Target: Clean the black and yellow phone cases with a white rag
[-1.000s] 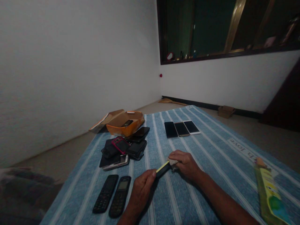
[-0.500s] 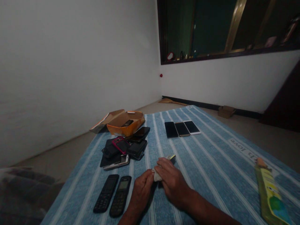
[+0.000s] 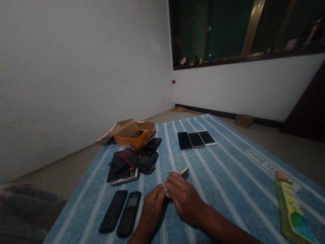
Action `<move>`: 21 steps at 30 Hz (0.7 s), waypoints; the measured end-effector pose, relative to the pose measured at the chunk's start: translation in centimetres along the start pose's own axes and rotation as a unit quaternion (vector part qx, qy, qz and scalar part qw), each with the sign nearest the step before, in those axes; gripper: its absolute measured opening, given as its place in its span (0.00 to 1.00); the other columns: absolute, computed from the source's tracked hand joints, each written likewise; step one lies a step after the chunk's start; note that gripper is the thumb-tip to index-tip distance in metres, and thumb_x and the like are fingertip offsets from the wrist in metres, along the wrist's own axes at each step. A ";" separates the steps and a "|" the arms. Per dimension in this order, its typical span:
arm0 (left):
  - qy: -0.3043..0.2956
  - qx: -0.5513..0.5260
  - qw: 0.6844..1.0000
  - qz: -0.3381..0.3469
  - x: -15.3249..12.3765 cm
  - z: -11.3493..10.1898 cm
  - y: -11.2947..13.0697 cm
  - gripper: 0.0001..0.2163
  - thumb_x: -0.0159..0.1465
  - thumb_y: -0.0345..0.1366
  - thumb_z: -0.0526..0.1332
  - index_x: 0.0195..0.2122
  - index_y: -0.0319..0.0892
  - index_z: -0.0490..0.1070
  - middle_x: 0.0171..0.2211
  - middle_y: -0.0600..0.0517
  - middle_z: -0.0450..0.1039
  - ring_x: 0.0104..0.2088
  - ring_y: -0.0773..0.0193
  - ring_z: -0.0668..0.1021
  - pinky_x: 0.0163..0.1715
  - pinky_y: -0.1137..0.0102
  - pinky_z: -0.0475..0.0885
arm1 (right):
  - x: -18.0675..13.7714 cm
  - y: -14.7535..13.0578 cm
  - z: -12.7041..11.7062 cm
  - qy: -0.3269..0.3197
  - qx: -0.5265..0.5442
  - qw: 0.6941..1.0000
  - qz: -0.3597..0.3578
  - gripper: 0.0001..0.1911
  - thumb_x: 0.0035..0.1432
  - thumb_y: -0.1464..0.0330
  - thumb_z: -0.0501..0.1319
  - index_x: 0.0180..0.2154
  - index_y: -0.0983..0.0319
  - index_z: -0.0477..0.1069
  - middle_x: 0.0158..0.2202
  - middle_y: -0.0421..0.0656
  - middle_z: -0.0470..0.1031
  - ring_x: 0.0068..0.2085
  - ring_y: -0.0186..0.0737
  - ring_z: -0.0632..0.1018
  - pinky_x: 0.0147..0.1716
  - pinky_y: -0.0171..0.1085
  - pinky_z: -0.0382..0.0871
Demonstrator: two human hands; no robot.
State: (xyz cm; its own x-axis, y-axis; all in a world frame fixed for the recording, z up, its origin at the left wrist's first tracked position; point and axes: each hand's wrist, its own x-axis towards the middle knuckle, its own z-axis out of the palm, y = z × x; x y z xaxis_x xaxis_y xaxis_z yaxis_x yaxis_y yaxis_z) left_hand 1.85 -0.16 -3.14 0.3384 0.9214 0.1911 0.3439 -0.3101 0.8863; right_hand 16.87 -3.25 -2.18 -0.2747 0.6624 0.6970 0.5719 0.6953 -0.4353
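Low at the centre, my left hand [image 3: 153, 205] and my right hand [image 3: 188, 200] are together over the bed-like surface. My right hand is closed over a crumpled pale cloth or tissue [image 3: 167, 192], pressing it on a slim dark phone-like item with a yellowish edge [image 3: 186, 174]. That item's far end sticks out past my right fingers; the rest is hidden. My left fingers are pinched at its near end, beside the cloth. Left of my left hand lie two black keypad phones [image 3: 113, 211], side by side.
A pile of phones [image 3: 129, 171] lies at left, before an open orange cardboard box [image 3: 134, 137] with a phone inside. Three smartphones [image 3: 196, 140] form a row farther back. A yellow-green packet [image 3: 293, 210] lies at right on the blue striped cloth [image 3: 228, 183].
My right hand has shifted slightly left and the cloth has changed shape under its fingers, with a bit now showing beyond them. The view has moved slightly; the other phones lie unchanged.
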 end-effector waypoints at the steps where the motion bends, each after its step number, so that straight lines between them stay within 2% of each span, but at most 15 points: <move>1: -0.004 0.001 1.000 -0.001 0.0 0.0 0.1 0.16 0.64 0.47 0.51 0.26 0.43 0.68 0.24 0.53 0.70 0.27 0.63 0.73 0.31 0.70 0.71 | -0.1 0.2 0.1 0.002 0.001 1.000 0.002 0.15 0.62 0.78 0.48 0.45 0.63 0.69 0.41 0.50 0.73 0.49 0.46 0.73 0.58 0.52 0.64; 6: -0.002 0.005 1.000 -0.003 -0.2 -0.2 0.6 0.19 0.65 0.51 0.52 0.27 0.42 0.70 0.25 0.53 0.72 0.28 0.62 0.74 0.31 0.70 0.71 | -0.3 1.3 0.1 -0.008 0.002 1.000 0.000 0.15 0.61 0.79 0.48 0.43 0.62 0.69 0.38 0.48 0.72 0.46 0.45 0.73 0.55 0.50 0.67; 10: -0.019 0.009 1.000 -0.002 -0.1 -0.3 0.6 0.20 0.65 0.51 0.51 0.30 0.42 0.73 0.28 0.51 0.75 0.31 0.60 0.76 0.35 0.69 0.72 | -0.2 2.2 -0.8 -0.014 -0.012 1.000 0.016 0.13 0.62 0.79 0.49 0.37 0.61 0.69 0.34 0.45 0.69 0.44 0.44 0.71 0.48 0.44 0.69; 15: -0.030 0.026 0.999 -0.018 -0.1 -0.4 0.4 0.20 0.66 0.51 0.50 0.33 0.42 0.73 0.30 0.49 0.76 0.34 0.58 0.77 0.39 0.67 0.72 | -0.3 3.4 -1.9 -0.034 -0.028 0.999 0.022 0.12 0.63 0.79 0.49 0.35 0.61 0.68 0.33 0.44 0.68 0.39 0.41 0.70 0.44 0.41 0.67; 19: -0.028 0.022 0.999 -0.004 -0.2 -0.2 0.4 0.18 0.66 0.49 0.50 0.35 0.42 0.73 0.33 0.48 0.77 0.36 0.57 0.78 0.41 0.66 0.72 | -0.3 2.9 -1.5 -0.051 -0.043 0.998 0.012 0.12 0.63 0.79 0.49 0.34 0.61 0.67 0.33 0.44 0.68 0.38 0.41 0.69 0.44 0.40 0.67; 21: -0.024 0.023 0.999 0.011 -0.3 -0.1 0.4 0.17 0.66 0.47 0.50 0.33 0.42 0.73 0.31 0.49 0.76 0.34 0.59 0.78 0.39 0.68 0.72 | -0.3 2.2 -1.0 -0.052 -0.042 0.998 -0.002 0.12 0.64 0.78 0.48 0.35 0.62 0.67 0.33 0.44 0.67 0.38 0.41 0.69 0.43 0.40 0.67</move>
State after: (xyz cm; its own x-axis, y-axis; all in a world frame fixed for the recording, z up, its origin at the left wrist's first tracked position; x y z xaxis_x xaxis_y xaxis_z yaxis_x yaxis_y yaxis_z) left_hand 1.75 -0.56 -2.83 0.3884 0.9019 0.1889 0.3748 -0.3419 0.8617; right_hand 19.01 -2.17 -2.73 -0.3536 0.6885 0.6332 0.6328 0.6746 -0.3801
